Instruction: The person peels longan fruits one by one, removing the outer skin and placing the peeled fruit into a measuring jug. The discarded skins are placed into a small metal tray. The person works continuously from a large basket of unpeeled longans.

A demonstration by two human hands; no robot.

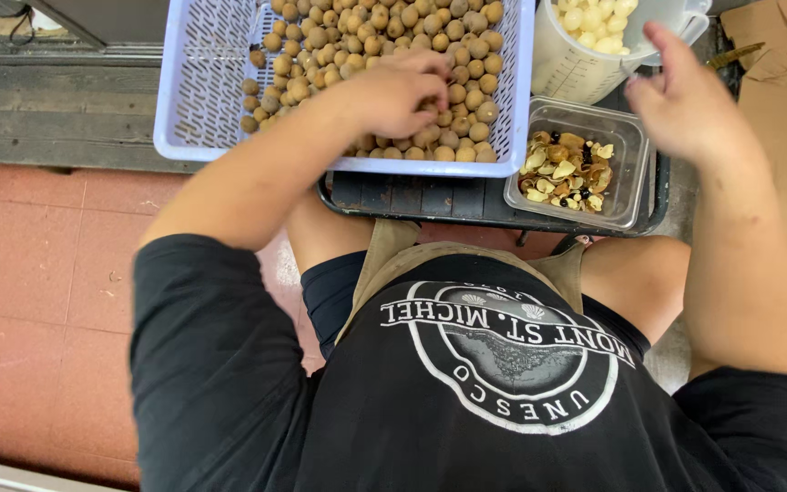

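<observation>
Left hand (403, 91) buried among brown round fruits (384, 36) in the lavender basket (193, 100).
Fingers were curled down into the pile; whether one was held could not be told. The right hand (685, 100) was raised, loosely open, beside the white jug (576, 64).

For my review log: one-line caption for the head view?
Left hand digs into brown fruit in a lavender basket; right hand hovers by the jug.

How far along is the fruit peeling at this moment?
Done: pale peeled fruit fills the white plastic measuring jug near its top, and shells and dark seeds lie in the clear square plastic tub. In hand: the left hand reaches into the small round brown fruits in the pale blue perforated plastic basket; the right hand hovers by the jug. Left: a large heap of unpeeled fruit.
</observation>
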